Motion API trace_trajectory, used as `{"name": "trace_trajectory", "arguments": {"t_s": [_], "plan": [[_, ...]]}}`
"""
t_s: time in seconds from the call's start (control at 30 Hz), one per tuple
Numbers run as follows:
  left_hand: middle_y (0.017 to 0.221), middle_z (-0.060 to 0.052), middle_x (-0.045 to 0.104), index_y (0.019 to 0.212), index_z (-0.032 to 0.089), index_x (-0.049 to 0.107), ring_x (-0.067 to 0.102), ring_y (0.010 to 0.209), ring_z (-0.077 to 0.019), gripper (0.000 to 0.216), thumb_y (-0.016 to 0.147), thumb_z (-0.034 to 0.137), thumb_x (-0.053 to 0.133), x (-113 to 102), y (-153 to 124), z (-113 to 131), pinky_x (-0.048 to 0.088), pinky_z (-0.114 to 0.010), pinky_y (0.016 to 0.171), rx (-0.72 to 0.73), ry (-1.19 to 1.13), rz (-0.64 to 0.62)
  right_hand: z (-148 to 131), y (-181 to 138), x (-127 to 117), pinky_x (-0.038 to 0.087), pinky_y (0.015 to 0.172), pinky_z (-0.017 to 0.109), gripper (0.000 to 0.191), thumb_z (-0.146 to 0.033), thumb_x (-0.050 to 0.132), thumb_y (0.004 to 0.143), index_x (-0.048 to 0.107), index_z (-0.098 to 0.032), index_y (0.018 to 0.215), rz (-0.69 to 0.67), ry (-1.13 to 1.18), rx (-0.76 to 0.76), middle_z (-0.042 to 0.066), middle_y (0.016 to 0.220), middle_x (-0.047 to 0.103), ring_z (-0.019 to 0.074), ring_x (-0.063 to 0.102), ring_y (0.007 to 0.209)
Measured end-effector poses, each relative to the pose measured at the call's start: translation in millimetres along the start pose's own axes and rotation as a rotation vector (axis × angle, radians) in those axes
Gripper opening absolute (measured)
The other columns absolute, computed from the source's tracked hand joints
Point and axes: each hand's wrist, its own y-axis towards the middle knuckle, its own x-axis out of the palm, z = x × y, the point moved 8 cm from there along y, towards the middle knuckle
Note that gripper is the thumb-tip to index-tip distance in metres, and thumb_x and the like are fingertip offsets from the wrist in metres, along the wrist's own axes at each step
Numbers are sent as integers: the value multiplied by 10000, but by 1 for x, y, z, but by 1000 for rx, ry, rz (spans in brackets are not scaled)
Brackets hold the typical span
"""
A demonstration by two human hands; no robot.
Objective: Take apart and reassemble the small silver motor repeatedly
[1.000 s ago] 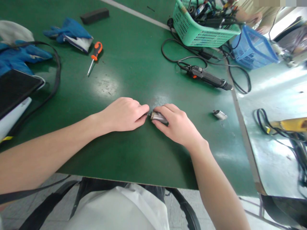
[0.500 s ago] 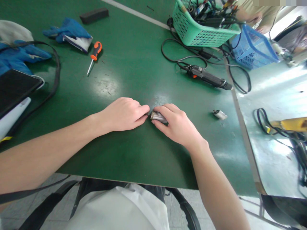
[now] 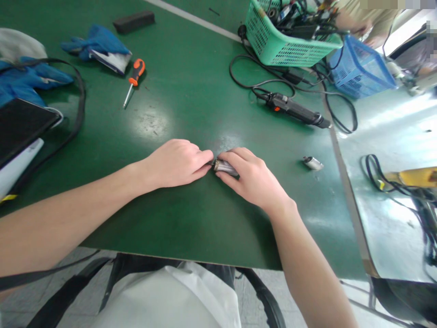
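Between thumb and fingers, my right hand (image 3: 251, 175) grips a silvery cylinder that looks like a small electric motor (image 3: 226, 167), lying on its side just above the green table. My left hand (image 3: 184, 164) is closed in a pinch at the motor's left end. Something thin and dark shows at its fingertips, close to the motor's end; most of it is hidden by the fingers. A second small silver motor (image 3: 313, 163) lies on the table to the right of my right hand.
Ahead lie an orange-and-black screwdriver (image 3: 134, 82), blue gloves (image 3: 99, 48) and a dark block (image 3: 134, 22). A corded power screwdriver (image 3: 297, 109) rests near a green basket (image 3: 293, 50) of parts and a blue basket (image 3: 362, 68). Another person's hand (image 3: 360, 27) is behind them.
Almost nothing differs. My left fingertips have shifted very slightly right, nearer the motor's end; my right hand keeps its hold.
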Motion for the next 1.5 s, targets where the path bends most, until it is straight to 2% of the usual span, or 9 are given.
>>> {"name": "trace_trajectory", "arguments": {"t_s": [0.23,0.33,0.53,0.7,0.97,1.13,1.27,1.4,1.5], "plan": [[762,-68,723,936,171,695,689,707,-226,396,1036,504,508,3,1,-8,467,-312,653,-84,13,-27,-16,1,2,510,934,474,329,-196,430,1059,661,-273,1281,-68,-180,-66,118,1212,648,296,576,1089],[763,-64,726,947,171,699,691,712,-223,383,1016,517,548,3,1,-9,468,-304,655,-87,11,-35,-6,2,-2,509,946,499,349,-150,455,1025,681,-290,1251,-55,-218,-35,119,1232,649,320,565,1135],[776,-62,726,940,176,706,698,729,-237,325,1006,468,577,5,1,-10,470,-316,656,-84,-28,-61,89,-5,-32,531,904,519,348,-166,507,952,695,-269,1227,135,-270,219,129,1206,687,351,598,1126],[772,-61,715,957,180,710,686,725,-232,318,1011,456,561,7,1,-10,470,-318,660,-78,-43,-59,171,-39,-60,493,950,492,388,-167,484,912,718,-223,1216,319,-299,458,136,1223,714,328,631,1113],[773,-59,717,962,183,706,687,723,-224,317,1021,445,537,7,0,-8,467,-313,657,-60,-21,-62,216,-96,-84,427,920,476,246,-271,570,920,733,-294,1103,426,-292,578,115,1032,738,304,634,981],[784,-66,724,965,178,709,691,727,-233,314,1023,433,536,5,0,-7,465,-318,656,-60,-26,-58,227,-119,-90,400,834,463,207,-327,601,932,748,-269,1066,423,-329,692,109,850,697,289,609,840],[780,-66,724,953,174,709,687,718,-229,306,1022,420,540,5,1,-7,460,-315,651,-60,-44,-57,224,-119,-87,410,828,482,231,-367,560,956,748,-256,1032,426,-316,736,125,864,680,314,600,871],[784,-63,726,952,178,705,688,724,-221,291,1019,411,544,5,1,-7,463,-309,658,-63,-35,-65,202,-91,-72,436,890,521,266,-314,502,955,753,-228,980,436,-323,696,147,912,680,332,598,934],[779,-57,724,947,182,701,684,715,-212,275,1019,384,528,6,1,-8,461,-304,654,-68,-26,-55,163,-54,-50,452,956,561,313,-281,457,972,747,-206,1065,408,-276,579,159,1003,691,337,604,1000]]}}
